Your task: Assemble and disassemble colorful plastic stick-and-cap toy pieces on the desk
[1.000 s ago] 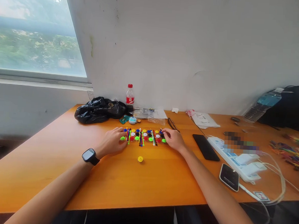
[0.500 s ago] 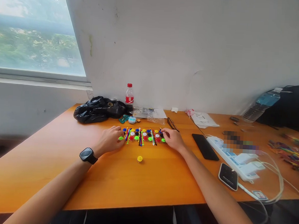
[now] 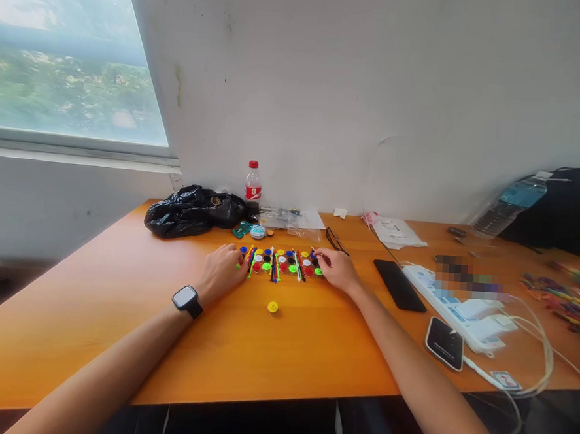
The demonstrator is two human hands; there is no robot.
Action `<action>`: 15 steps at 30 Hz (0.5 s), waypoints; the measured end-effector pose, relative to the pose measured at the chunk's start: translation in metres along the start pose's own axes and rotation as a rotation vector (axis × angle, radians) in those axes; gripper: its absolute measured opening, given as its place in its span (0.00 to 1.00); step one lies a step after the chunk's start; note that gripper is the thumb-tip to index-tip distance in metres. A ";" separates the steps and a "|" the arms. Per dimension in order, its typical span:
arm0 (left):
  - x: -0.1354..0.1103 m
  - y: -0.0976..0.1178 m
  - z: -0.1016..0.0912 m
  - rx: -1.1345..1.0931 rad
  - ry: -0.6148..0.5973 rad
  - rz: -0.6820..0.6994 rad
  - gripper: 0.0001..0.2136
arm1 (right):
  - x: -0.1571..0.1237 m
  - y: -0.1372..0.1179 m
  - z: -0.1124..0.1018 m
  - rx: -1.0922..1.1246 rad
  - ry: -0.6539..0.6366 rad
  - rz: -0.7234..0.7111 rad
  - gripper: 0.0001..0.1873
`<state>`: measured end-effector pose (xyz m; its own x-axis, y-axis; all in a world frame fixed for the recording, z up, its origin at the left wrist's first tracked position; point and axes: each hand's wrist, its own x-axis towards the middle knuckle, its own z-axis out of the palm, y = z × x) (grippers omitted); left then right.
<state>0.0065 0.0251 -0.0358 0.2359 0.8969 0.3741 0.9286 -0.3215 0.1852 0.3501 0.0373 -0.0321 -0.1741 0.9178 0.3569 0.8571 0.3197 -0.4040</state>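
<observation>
Small coloured plastic discs (image 3: 281, 260) and thin plastic sticks (image 3: 274, 268) lie in alternating groups in a row across the table. At the row's left end is my left hand (image 3: 222, 270), its fingers curled down over the outermost discs and sticks. A green disc is mostly hidden beneath those fingers. My right hand (image 3: 336, 268) is at the right end, thumb and forefinger drawn together beside a blue disc and a green disc (image 3: 318, 272). What either set of fingertips grips is too small to make out. A single yellow disc (image 3: 272, 307) rests nearer me on the table.
Behind the row are a black plastic bag (image 3: 192, 212), a red-capped bottle (image 3: 253, 187), a small round tin (image 3: 257, 232) and glasses (image 3: 336, 240). To the right lie a black phone (image 3: 398, 285), a white power strip (image 3: 454, 310), a charging phone (image 3: 444, 343) and cables.
My left hand and its watch have shifted right, in over the row's left end, covering more of the green disc. The right hand stays put at the other end.
</observation>
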 end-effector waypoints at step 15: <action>0.000 0.002 0.004 -0.025 -0.027 -0.123 0.15 | 0.001 0.000 0.001 -0.027 -0.010 -0.012 0.16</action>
<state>0.0092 0.0257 -0.0388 0.1281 0.9377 0.3229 0.9436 -0.2154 0.2513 0.3499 0.0386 -0.0326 -0.1890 0.9165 0.3526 0.8677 0.3240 -0.3769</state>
